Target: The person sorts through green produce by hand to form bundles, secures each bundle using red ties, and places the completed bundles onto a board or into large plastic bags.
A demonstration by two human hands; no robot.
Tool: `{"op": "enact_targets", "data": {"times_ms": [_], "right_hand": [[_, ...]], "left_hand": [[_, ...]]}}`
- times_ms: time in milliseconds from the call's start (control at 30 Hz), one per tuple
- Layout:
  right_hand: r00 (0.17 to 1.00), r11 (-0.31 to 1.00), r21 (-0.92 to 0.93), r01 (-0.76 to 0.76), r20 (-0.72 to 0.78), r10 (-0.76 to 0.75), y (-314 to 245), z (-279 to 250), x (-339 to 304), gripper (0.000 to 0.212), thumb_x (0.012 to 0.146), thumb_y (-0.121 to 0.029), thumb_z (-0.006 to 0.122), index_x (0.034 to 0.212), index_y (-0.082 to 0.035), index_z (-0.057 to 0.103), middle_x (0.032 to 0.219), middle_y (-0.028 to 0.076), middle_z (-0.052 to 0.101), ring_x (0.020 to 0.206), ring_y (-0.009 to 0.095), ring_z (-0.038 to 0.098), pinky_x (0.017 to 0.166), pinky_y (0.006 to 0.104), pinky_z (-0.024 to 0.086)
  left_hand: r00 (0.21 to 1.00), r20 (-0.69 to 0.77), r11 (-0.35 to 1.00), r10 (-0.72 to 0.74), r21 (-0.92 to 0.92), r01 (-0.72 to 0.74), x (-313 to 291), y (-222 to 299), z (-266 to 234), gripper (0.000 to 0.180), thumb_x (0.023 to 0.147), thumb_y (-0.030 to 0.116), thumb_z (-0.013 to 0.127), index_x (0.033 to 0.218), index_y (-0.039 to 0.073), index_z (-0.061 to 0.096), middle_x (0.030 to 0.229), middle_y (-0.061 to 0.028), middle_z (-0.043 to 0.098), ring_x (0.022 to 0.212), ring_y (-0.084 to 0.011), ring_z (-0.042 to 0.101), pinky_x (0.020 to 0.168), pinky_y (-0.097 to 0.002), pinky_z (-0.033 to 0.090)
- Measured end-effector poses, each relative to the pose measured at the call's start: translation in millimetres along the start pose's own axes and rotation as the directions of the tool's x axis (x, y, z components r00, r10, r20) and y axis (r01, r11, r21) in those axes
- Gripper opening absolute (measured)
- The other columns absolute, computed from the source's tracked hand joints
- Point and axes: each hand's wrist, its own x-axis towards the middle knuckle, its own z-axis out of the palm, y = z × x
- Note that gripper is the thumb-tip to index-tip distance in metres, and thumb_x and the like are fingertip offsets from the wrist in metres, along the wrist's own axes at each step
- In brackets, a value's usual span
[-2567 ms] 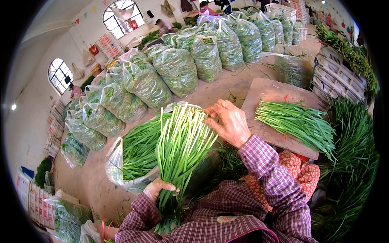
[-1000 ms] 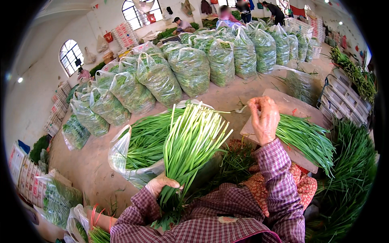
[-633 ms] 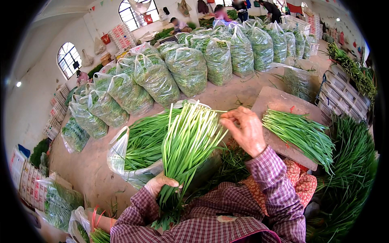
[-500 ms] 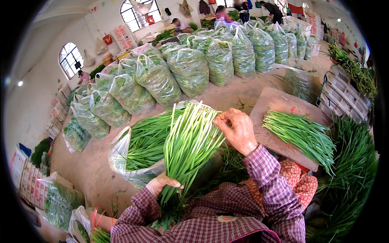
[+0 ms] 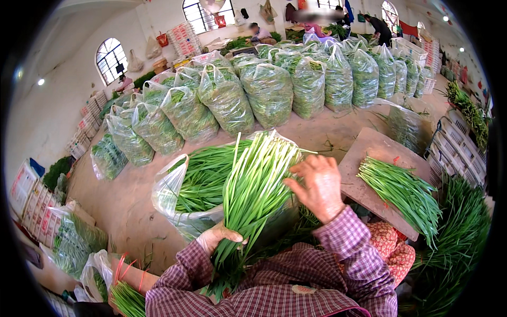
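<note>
A bunch of garlic chives [image 5: 259,185], pale stems up and green leaves down, leans in front of me. My left hand [image 5: 219,238] is wrapped round its leafy lower part. To the right of the stems is my right hand [image 5: 318,185], fingers loosely bent and apart, with nothing visible in them. One stray stalk sticks out from the bunch just above its fingertips. Behind the bunch, an open plastic bag [image 5: 165,203] holds more chives [image 5: 208,174]. Another bunch of chives [image 5: 401,193] lies on a brown board [image 5: 369,142] to my right.
Filled clear bags [image 5: 227,100] stand in rows across the floor ahead. Loose greens [image 5: 459,248] are heaped at the right, below stacked pale crates [image 5: 458,140]. Tied chives [image 5: 127,298] and red ties [image 5: 122,269] are at lower left. People [image 5: 379,29] work at the back.
My right hand has drawn back slightly from the stems, its fingers opening out of a pinch. The left hand keeps its hold. The whole view has shifted a little.
</note>
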Motion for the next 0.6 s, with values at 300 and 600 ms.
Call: {"op": "enact_targets", "data": {"times_ms": [300, 600], "right_hand": [[0.972, 0.976, -0.217, -0.018, -0.231, -0.034, 32.3, -4.6, 18.3, 0.011, 0.073, -0.016, 0.068, 0.068, -0.011, 0.059, 0.069, 0.003, 0.054, 0.066, 0.017, 0.052, 0.069, 0.0358, 0.042], [0.956, 0.949, -0.222, -0.225, 0.136, 0.259, 90.3, -19.5, -28.1, 0.015, 0.08, -0.021, 0.068, 0.091, -0.011, 0.065, 0.081, 0.002, 0.06, 0.07, 0.02, 0.058, 0.06, 0.034, 0.048]], "left_hand": [[1.0, -0.006, 0.999, 0.015, -0.046, -0.016, -9.5, 0.3, -5.4, 0.06, 0.069, 0.011, 0.074, 0.124, 0.0, 0.051, 0.085, -0.0137, 0.062, 0.075, -0.0208, 0.059, 0.062, -0.0315, 0.05], [1.0, -0.024, 0.999, -0.002, -0.048, 0.001, -0.8, -0.6, -5.4, 0.058, 0.067, 0.01, 0.073, 0.121, 0.0, 0.053, 0.084, -0.0122, 0.063, 0.074, -0.0219, 0.062, 0.06, -0.0324, 0.051]]}}
